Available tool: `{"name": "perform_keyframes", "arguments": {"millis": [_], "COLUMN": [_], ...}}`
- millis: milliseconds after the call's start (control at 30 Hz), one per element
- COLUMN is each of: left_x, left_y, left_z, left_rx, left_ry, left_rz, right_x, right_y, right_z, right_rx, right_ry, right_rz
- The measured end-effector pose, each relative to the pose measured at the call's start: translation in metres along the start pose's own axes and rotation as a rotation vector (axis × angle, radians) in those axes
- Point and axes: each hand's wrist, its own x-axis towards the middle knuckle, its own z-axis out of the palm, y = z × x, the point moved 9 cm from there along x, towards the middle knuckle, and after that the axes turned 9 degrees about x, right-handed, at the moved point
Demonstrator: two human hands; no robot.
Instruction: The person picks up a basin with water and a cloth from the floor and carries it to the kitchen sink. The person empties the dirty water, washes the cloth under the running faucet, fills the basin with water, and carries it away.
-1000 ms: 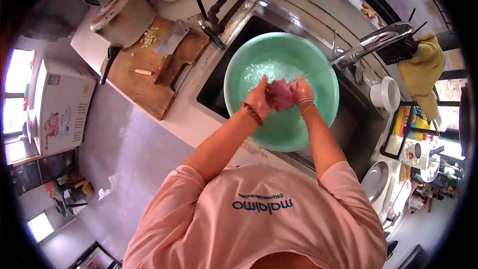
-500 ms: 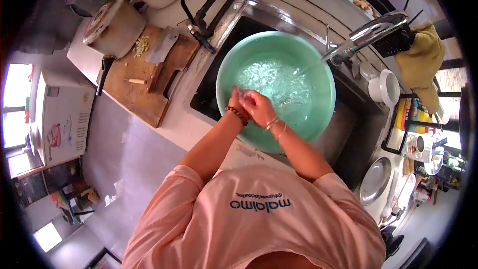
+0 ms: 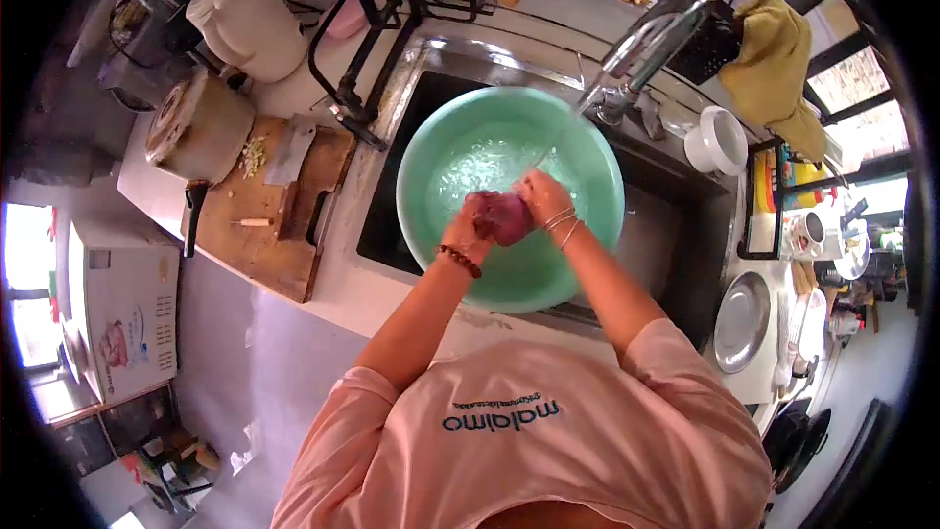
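A reddish-purple lump (image 3: 510, 219), its exact kind unclear, is held between my two hands above the water in a green basin (image 3: 415, 225). My left hand (image 3: 468, 228), with a beaded bracelet at its wrist, is closed around the lump's left side. On the other side, my right hand (image 3: 545, 199) grips the upper right of it. Water runs in a thin stream from the chrome faucet (image 3: 641, 39) into the basin, close to my right hand. The basin stands in the sink (image 3: 676, 225), and its water surface is rippled.
To the left, a wooden cutting board (image 3: 230, 255) bears a cleaver (image 3: 291, 159), a small wooden-handled tool (image 3: 253, 222) and chopped pieces. A pot (image 3: 201, 132) and a white kettle (image 3: 250, 24) stand behind. A white bowl (image 3: 717, 142) and a metal plate (image 3: 741, 321) are at the right.
My hands have moved apart, and the reddish-purple lump now shows between them. My right hand has risen toward the water stream. The whole view has shifted slightly.
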Motion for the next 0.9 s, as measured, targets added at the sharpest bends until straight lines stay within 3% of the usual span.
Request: {"name": "perform_keyframes", "arguments": {"millis": [33, 100, 233, 300, 367, 467, 500, 533, 567, 600, 667, 700, 733, 767, 800, 833, 900], "left_x": [-0.010, -0.038, -0.029, -0.035, -0.044, -0.064, -0.072, -0.078, -0.079, -0.088, -0.110, -0.083, -0.048, -0.055, -0.063, -0.061, -0.055], "left_y": [0.008, 0.011, -0.018, -0.024, -0.028, -0.058, -0.047, -0.030, -0.026, -0.022, -0.026, -0.063, -0.045, -0.050, -0.051, -0.051, -0.053], "left_z": [0.007, -0.022, -0.045, -0.029, -0.026, 0.002, 0.016, 0.036, 0.051, 0.071, 0.106, 0.043, -0.007, -0.008, -0.010, -0.008, 0.001], "left_rx": [0.005, 0.158, 0.070, 0.073, 0.081, -1.008, -1.363, -1.709, -1.813, -1.902, -1.778, -0.895, -0.064, -0.036, -0.010, 0.008, 0.009], "left_ry": [-0.002, 0.474, 0.436, 0.391, 0.354, -0.020, -0.164, -0.309, -0.245, -0.169, -0.008, 0.089, 0.094, 0.242, 0.398, 0.376, 0.192], "left_rz": [-0.005, -0.181, -0.229, -0.268, -0.306, -0.830, -1.007, -1.206, -1.185, -1.175, -1.346, -0.913, -0.387, -0.426, -0.449, -0.446, -0.412], "right_x": [-0.002, -0.009, -0.024, -0.025, -0.029, -0.045, -0.045, -0.040, -0.037, -0.037, -0.035, -0.032, -0.032, -0.034, -0.040, -0.050, -0.051], "right_y": [0.010, 0.034, 0.044, 0.035, 0.007, 0.092, 0.080, 0.059, 0.043, 0.043, 0.031, 0.022, 0.009, 0.012, 0.002, -0.035, -0.037], "right_z": [-0.009, -0.015, 0.000, 0.033, 0.078, 0.213, 0.194, 0.142, 0.091, 0.070, 0.032, 0.031, 0.028, 0.041, 0.038, 0.007, -0.010], "right_rx": [-0.015, -0.083, -0.117, -0.170, -0.220, 0.934, 0.940, 0.512, 0.067, 0.066, 0.071, 0.181, 0.108, 0.137, 0.389, 0.502, 0.081], "right_ry": [0.049, 0.013, -0.097, -0.142, -0.344, -0.506, -0.473, -0.376, -0.255, -0.223, -0.144, -0.211, -0.269, -0.256, -0.276, -0.278, -0.146], "right_rz": [0.011, 0.134, 0.285, 0.262, 0.050, 0.314, 0.310, 0.181, 0.084, 0.156, 0.284, 0.147, 0.172, 0.122, 0.139, -0.001, -0.125]}}
